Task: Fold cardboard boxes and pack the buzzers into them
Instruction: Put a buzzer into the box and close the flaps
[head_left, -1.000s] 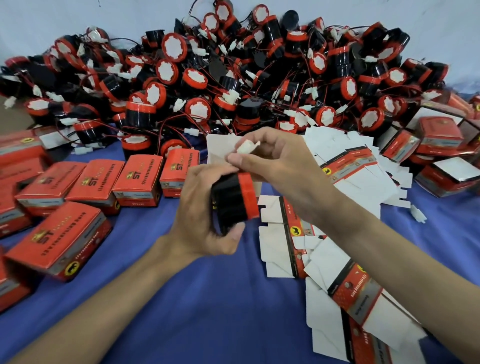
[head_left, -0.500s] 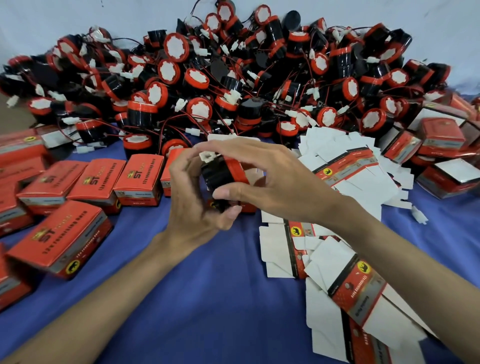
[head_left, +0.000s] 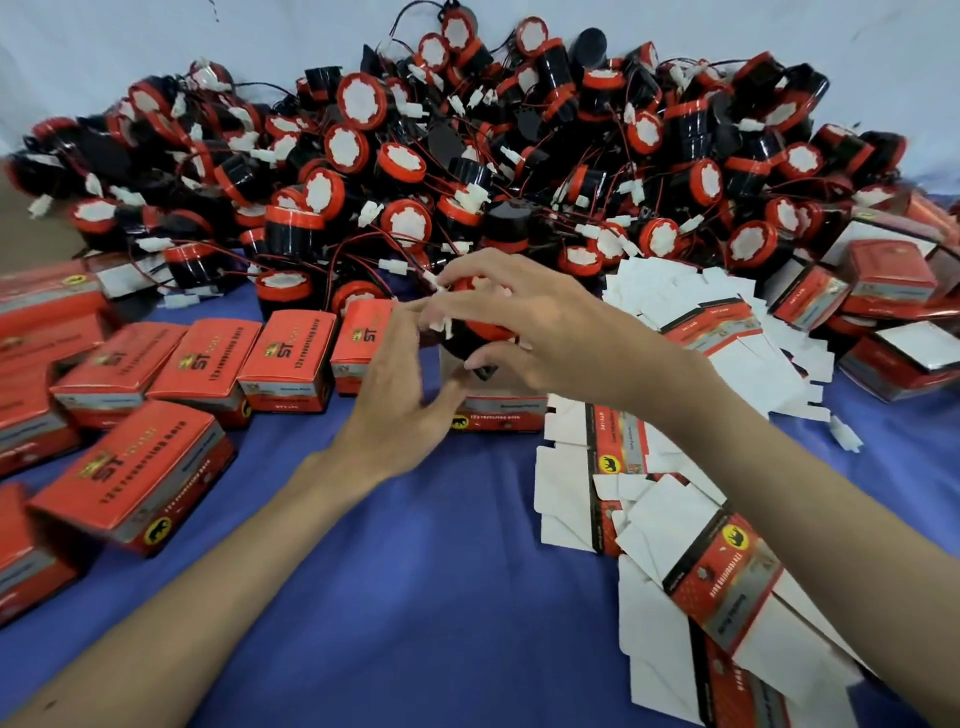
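Observation:
A black buzzer with a red cap (head_left: 475, 332) is gripped from above by my right hand (head_left: 561, 332), thumb under it. Right below stands a red cardboard box (head_left: 501, 415) with its top open, and the buzzer's lower end sits at that opening. My left hand (head_left: 395, 400) is beside the box on the left. Its fingers are nearly straight and reach up to the buzzer's white connector (head_left: 441, 322), and its thumb points at the box. Motion blur hides whether those fingers pinch the connector.
A big pile of buzzers with red wires (head_left: 467, 156) fills the back. Closed red boxes (head_left: 202, 364) lie in rows at the left. Flat unfolded boxes (head_left: 727, 571) are strewn at the right, and more boxes (head_left: 893, 291) stand far right. Blue cloth (head_left: 415, 571) covers the table.
Both hands moved forward and down with the buzzer, from held up in the air to over the open box. My left hand let go of the buzzer body and its fingers straightened.

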